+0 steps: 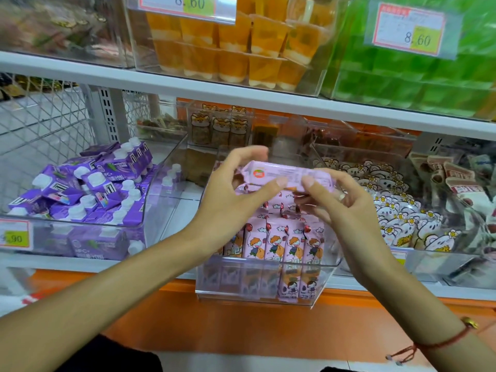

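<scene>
Fingers (277, 183) of both hands pinch one pink snack packet (271, 171) just above the clear bin (255, 294).

The left hand (230, 200) grips the packet's left end, thumb in front and forefinger curled over the top. The right hand (349, 210) pinches the right end in the same way, so the packet lies level over the rear of the bin. It looks light, with a soft, crinkly, rather slick wrapper, and its filling could probably be crushed, so a light hold at the two ends suits it best. The bin holds rows of matching packets (284, 245) standing upright. Left of the bin, another clear tray holds purple cartons (88, 183). Right of it lie white flower-printed packs (397, 218), and on the shelf above it are orange jelly cups (233, 49).
</scene>
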A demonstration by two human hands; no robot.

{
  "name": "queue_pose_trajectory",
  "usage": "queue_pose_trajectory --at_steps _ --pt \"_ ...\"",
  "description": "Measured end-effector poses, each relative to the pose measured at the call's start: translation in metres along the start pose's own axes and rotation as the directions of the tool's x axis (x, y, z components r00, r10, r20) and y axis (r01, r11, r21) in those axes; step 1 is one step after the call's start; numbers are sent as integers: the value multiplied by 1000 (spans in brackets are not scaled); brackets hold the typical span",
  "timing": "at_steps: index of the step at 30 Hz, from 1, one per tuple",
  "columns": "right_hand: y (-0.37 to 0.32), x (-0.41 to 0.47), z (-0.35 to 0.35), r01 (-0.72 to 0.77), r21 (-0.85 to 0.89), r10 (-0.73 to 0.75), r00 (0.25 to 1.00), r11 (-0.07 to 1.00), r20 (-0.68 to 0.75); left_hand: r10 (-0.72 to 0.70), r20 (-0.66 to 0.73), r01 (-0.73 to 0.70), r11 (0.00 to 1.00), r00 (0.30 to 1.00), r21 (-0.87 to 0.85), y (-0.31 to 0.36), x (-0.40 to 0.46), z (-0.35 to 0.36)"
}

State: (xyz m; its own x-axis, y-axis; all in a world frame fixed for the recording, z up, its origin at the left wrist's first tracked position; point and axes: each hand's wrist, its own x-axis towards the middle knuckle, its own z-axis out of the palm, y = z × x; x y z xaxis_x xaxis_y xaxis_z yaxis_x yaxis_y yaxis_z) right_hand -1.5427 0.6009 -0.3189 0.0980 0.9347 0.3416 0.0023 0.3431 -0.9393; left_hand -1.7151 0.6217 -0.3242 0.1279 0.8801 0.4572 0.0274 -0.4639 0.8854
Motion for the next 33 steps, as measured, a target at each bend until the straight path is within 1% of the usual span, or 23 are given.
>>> queue_pose_trajectory --at_steps 3,4,6,8,10,11,12,13,14,16,18,19,20,22,25,29,31,33 --pt "0 4 -4 -25 103 34 995 994 -91 52 104 -55 998 993 18 1 -4 4" --pt "1 5 -5 -29 111 40 994 993 -100 67 106 -71 997 992 41 2 -4 4" --pt "2 5 -7 -39 89 47 995 995 -86 90 56 -93 993 994 67 2 -2 3" --pt "4 5 -7 -29 -19 27 996 999 -83 95 -42 -92 993 995 74 2 3 -2" --pt "7 3 -9 71 -256 -94 992 964 -79 66 -156 -59 997 985 49 0 10 -8" --pt "9 1 -11 151 -387 -175 984 910 -26 48 -200 -41 998 979 37 -2 15 -10" --pt "11 -2 -13 228 -508 -229 971 830 62 33 -231 -23 999 972 46 -4 20 -12" --pt "14 -5 -14 292 -613 -242 956 734 165 19 -244 -1 997 969 74 -6 26 -12" --pt "16 -8 -13 345 -691 -222 939 635 265 4 -238 22 994 971 109 -9 32 -12" --pt "20 -12 -11 438 -790 -138 896 430 422 -29 -185 64 981 982 185 -14 46 -9" --pt "22 -14 -7 522 -828 -63 851 202 521 -53 -107 82 954 993 287 -16 58 -3" --pt "23 -14 -6 542 -829 -32 839 139 543 -57 -65 77 933 996 352 -18 63 2" --pt "22 -14 -5 542 -831 -10 838 123 545 -57 -24 61 904 998 423 -20 66 6" --pt "19 -14 -6 529 -836 10 844 144 536 -45 47 12 833 998 552 -24 72 12" --pt "19 -13 -8 534 -831 23 839 157 543 -21 122 -65 755 992 653 -19 81 10" --pt "21 -11 -9 533 -830 30 838 164 545 0 228 -180 616 974 767 -4 97 1" --pt "21 -10 -9 535 -828 36 836 165 547 -54 292 -212 564 955 798 -2 104 0" --pt "21 -10 -9 533 -827 42 835 179 548 -166 363 -237 507 917 829 -2 112 5"
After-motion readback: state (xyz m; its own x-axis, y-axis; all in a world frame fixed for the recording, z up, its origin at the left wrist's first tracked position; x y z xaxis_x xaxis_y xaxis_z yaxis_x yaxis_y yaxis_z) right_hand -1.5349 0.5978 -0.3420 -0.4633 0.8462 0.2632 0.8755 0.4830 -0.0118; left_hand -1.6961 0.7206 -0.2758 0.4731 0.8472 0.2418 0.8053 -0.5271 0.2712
